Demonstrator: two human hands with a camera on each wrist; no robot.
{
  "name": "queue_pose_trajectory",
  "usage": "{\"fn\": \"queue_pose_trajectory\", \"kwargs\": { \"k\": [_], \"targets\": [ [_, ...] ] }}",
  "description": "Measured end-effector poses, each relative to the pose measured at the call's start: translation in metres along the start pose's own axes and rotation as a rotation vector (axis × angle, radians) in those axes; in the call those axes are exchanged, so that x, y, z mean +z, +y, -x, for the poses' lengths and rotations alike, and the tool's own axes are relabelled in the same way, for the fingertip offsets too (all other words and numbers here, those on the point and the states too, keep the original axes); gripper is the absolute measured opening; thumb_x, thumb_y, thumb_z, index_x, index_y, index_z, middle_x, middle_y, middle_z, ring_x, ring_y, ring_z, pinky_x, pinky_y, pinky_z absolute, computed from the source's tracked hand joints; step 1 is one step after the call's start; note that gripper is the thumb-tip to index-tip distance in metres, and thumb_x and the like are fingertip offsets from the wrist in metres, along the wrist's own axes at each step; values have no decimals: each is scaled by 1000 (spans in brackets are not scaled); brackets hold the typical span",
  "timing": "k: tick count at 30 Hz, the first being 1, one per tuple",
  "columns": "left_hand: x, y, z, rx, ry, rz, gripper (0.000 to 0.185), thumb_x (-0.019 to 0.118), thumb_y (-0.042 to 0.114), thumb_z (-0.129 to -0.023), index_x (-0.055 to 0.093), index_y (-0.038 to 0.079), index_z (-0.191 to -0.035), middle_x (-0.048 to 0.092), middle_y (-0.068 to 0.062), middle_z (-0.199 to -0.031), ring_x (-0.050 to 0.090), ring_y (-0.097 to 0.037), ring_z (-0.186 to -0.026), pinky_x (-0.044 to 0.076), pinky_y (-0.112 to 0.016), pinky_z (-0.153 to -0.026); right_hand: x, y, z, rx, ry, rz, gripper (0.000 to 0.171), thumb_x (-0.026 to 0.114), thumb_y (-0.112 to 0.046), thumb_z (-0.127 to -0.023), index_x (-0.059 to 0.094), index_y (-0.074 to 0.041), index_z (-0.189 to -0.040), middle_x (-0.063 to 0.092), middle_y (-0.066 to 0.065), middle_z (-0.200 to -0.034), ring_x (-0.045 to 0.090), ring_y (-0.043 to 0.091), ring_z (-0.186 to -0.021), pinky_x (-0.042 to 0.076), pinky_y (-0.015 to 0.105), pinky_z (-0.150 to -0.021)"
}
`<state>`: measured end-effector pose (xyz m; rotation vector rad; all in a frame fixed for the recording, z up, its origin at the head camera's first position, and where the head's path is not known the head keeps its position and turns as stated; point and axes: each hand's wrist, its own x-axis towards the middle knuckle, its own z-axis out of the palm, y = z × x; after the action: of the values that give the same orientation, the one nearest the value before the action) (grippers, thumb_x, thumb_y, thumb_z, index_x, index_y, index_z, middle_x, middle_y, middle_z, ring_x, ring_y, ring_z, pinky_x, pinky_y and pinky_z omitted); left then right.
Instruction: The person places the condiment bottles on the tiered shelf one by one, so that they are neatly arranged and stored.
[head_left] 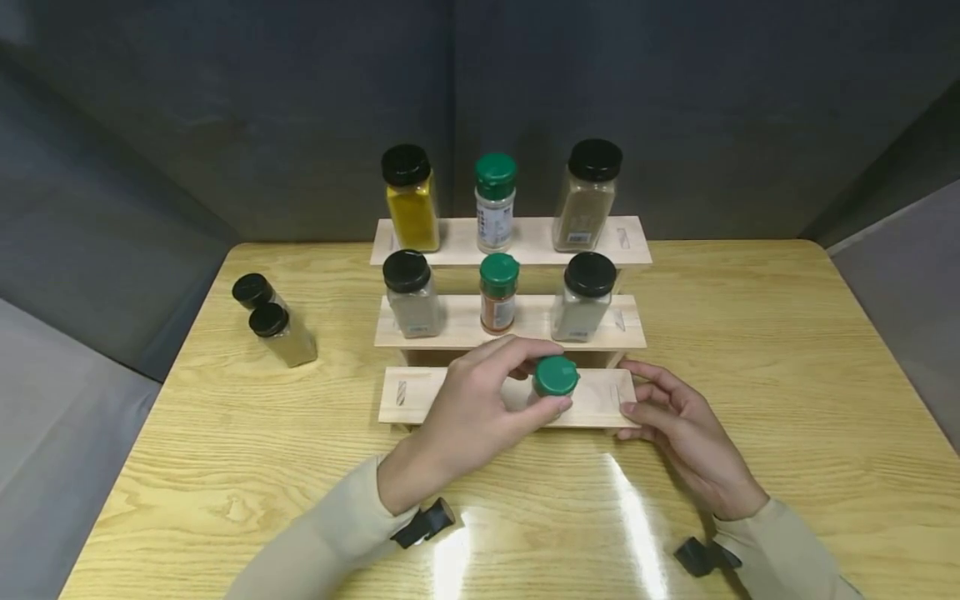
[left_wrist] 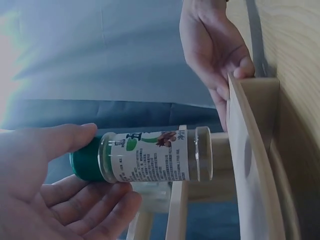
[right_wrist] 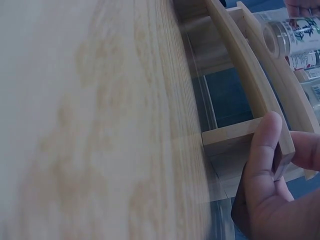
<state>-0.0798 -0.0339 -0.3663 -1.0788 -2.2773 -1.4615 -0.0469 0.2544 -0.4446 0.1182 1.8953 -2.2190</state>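
My left hand [head_left: 480, 400] pinches a green-capped spice jar [head_left: 556, 377] between thumb and fingers, over the lowest step of a wooden tiered rack [head_left: 427, 392]. In the left wrist view the spice jar [left_wrist: 150, 155] shows a white printed label and a clear base, held near its cap with a gap between base and board. My right hand [head_left: 686, 433] grips the right end of that lowest step. The right wrist view shows the right hand's thumb [right_wrist: 267, 135] on the front edge of the board, with other fingers behind it.
On the top step stand a yellow-filled jar [head_left: 412, 208], a green-capped jar [head_left: 495, 212] and a black-capped jar [head_left: 585, 204]. The middle step bears two black-capped jars around a green-capped red one [head_left: 498, 304]. Two black-capped jars [head_left: 292, 340] stand at the table's left. Grey cloth [head_left: 300, 108] encloses the back.
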Motion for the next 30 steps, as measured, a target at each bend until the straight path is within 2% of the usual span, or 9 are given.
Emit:
{"fn": "queue_pose_trajectory", "kwargs": {
  "k": [13,20,30],
  "targets": [
    [27,-3,-12,-46,-28,25,46,93,10,-89,72,0,-128,77,-8,-115,73,-15,-99,61,-18,-89,-1,1,0,-14,-9,-12,52,65,7,-106,46,0,-154,68,10,-113,71,22,-96,69,36,-84],
    [34,-5,-16,-77,-41,38,45,93,9,-89,72,0,-127,77,-9,-118,73,-17,-99,62,-19,-88,-1,2,0,-41,-33,-36,48,64,8,-106,52,-4,-150,68,9,-112,72,22,-94,69,36,-83],
    [40,-6,-16,-101,-41,47,44,94,11,-89,72,1,-126,77,-6,-117,71,-16,-103,62,-21,-88,-2,1,0,-46,-41,-31,47,63,8,-106,51,-3,-150,68,10,-113,72,23,-93,69,37,-83]
  ]
}}
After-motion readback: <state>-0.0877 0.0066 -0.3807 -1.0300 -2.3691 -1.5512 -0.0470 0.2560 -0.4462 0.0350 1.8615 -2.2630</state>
